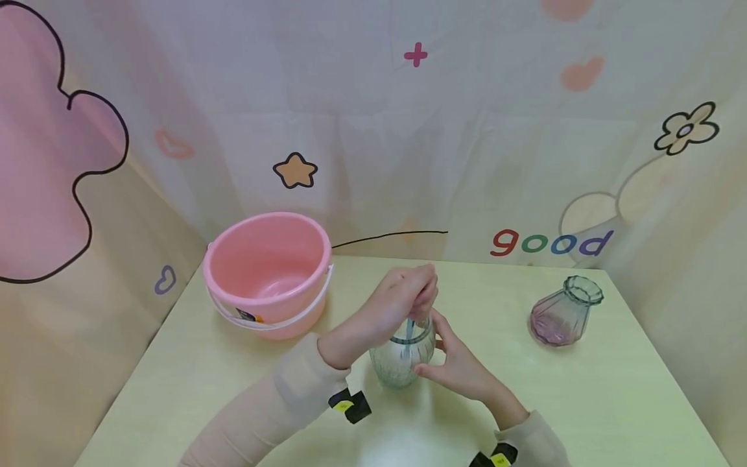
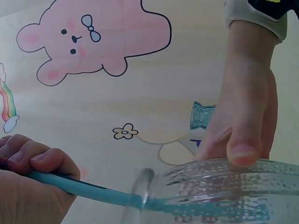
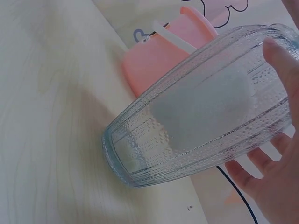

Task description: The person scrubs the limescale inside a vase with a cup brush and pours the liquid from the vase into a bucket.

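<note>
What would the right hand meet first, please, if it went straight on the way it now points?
Most likely the glass vase: the right hand has its thumb and fingers around its side, so the way ahead seems blocked at once. Depth beyond it is hard to judge.

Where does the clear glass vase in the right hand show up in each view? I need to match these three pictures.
Head: the glass vase is at lower centre, beneath the left hand.
Left wrist: it lies across the lower right corner, mouth pointing left.
Right wrist: it fills the middle and right, base toward the lower left.
Shared landmark: the right hand, on the vase in all three.
</note>
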Available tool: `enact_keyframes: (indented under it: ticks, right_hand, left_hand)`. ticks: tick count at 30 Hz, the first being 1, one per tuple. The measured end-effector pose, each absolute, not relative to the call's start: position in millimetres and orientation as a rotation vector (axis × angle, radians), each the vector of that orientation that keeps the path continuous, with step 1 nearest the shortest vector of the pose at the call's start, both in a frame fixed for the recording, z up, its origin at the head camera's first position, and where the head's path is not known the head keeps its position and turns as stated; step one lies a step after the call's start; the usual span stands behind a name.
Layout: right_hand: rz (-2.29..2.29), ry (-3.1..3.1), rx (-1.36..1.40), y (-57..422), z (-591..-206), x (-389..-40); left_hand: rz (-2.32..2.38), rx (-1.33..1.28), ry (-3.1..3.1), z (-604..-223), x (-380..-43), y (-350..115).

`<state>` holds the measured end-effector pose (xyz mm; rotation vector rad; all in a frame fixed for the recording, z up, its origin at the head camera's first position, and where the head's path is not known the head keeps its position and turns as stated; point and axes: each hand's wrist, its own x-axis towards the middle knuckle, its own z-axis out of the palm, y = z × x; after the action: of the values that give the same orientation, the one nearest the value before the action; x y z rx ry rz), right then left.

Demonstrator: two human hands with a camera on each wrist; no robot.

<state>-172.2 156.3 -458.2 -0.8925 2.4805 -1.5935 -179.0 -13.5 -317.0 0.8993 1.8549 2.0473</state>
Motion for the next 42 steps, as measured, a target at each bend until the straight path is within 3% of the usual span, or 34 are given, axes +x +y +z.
enact_keyframes:
  ticks: [8, 21, 42]
  right_hand:
    - [-1.607, 2.485, -0.897, 148.7, -429.4, -157.7]
    - [-1.638, 2.505, -0.845, 143.6, -425.0, -151.5]
    - [-1.686, 2.464, -0.859, 143.5, -430.0, -154.5]
  left_hand:
    - [2.054, 0.852, 1.821, -336.5, -185.7, -12.4]
    - [2.03, 0.834, 1.824, -352.3, -187.9, -12.4]
    - [1.978, 0.898, 1.913, -315.4, -177.0, -18.5]
